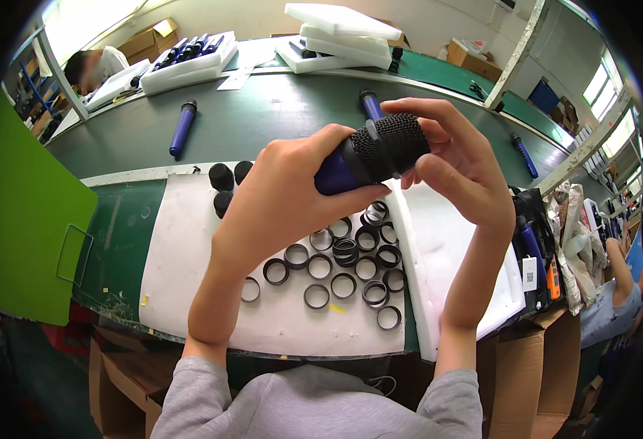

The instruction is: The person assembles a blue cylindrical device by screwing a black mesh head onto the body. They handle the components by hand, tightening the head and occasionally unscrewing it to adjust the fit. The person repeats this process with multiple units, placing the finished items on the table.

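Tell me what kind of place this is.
Most likely a factory assembly line: the person's hands hold a blue microphone, loose black rings lie on white foam, and more blue microphone bodies rest on a long green conveyor belt.

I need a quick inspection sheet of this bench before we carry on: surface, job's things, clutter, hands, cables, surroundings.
Surface: white foam sheet on a green bench.
Job's things: blue-bodied microphone with black mesh head, held above the bench; loose black rings spread on the sheet; three black mesh caps at its far edge.
Clutter: small yellow scraps on the sheet.
Hands: left hand grips the microphone body; right hand holds the head.
Cables: nothing seen.
Surroundings: green conveyor belt carrying blue microphone bodies; stacked white foam trays; cardboard box at the right; other people at both edges.
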{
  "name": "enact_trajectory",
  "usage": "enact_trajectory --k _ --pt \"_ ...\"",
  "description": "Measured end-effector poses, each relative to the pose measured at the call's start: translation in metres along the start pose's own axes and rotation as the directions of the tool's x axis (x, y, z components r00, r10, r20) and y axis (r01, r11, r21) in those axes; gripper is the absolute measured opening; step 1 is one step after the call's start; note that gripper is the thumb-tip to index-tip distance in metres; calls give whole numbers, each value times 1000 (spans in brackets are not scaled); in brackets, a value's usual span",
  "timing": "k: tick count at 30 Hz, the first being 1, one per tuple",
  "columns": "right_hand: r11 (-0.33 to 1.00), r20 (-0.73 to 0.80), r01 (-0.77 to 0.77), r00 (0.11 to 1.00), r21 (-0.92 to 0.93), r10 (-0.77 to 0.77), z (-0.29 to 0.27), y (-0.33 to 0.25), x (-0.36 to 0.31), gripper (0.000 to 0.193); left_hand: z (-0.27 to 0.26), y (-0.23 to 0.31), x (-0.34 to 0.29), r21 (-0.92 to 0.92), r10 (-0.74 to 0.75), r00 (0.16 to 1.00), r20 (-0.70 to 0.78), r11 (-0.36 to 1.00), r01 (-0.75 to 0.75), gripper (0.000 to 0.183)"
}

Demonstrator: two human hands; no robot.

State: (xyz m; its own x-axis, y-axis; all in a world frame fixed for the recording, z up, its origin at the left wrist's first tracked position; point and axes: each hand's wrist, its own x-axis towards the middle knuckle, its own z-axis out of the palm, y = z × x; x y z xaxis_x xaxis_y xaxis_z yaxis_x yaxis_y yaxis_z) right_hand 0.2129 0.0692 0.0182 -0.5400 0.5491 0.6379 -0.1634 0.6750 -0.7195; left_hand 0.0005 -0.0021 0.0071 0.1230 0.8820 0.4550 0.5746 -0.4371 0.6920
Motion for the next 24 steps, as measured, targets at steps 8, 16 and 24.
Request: enact_trajectory --k 8,16,24 --pt "895 -90 -237 971 -377 220 -3 10 8 48 12 -9 -2 219 118 991 -70 971 -100 43" --pt "990 63 -90 993 -105 97 -5 3 1 49 10 -9 0 139 108 993 -38 985 -102 44" --pt "990 96 54 994 -134 -41 -1 5 2 42 1 -10 -1 104 100 994 -51 990 -94 43"
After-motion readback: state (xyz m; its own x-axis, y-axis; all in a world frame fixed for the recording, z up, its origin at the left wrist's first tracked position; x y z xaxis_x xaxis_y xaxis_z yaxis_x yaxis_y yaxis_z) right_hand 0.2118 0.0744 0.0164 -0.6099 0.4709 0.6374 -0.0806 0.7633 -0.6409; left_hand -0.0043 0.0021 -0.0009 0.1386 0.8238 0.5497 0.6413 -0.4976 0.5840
